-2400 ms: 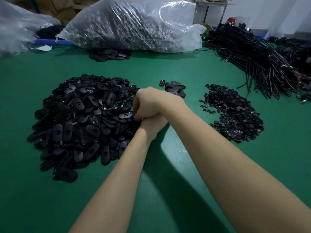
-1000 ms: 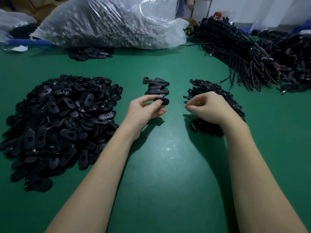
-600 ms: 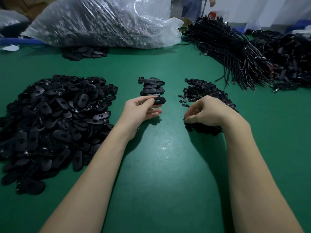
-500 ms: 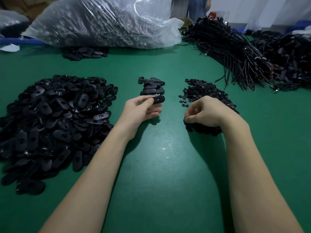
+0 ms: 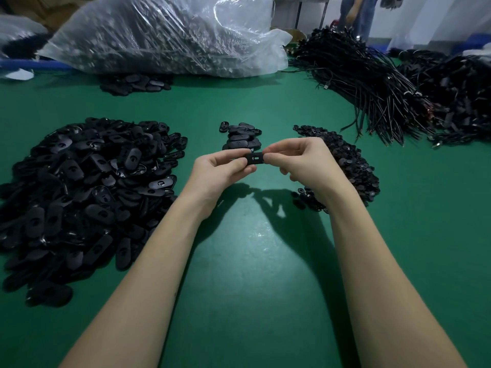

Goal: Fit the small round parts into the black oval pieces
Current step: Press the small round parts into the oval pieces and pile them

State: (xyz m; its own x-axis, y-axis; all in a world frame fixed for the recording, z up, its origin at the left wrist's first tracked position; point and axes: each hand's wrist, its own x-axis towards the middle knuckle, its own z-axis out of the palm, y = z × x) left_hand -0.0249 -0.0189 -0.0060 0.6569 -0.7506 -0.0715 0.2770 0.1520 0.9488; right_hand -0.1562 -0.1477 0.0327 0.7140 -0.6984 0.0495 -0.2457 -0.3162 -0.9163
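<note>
Over green table (image 5: 247, 274), two hands pinch one oval piece (image 5: 255, 158).

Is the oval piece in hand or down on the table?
In hand: the oval piece is held above the table, pinched between left hand and right hand.

Smooth, faintly glossy black plastic oval pieces (image 5: 87, 187) heaped at nine o'clock; matt green table cover (image 5: 252, 288) with soft sheen; crinkled, shiny clear plastic bag (image 5: 164, 35) at eleven o'clock.
</note>
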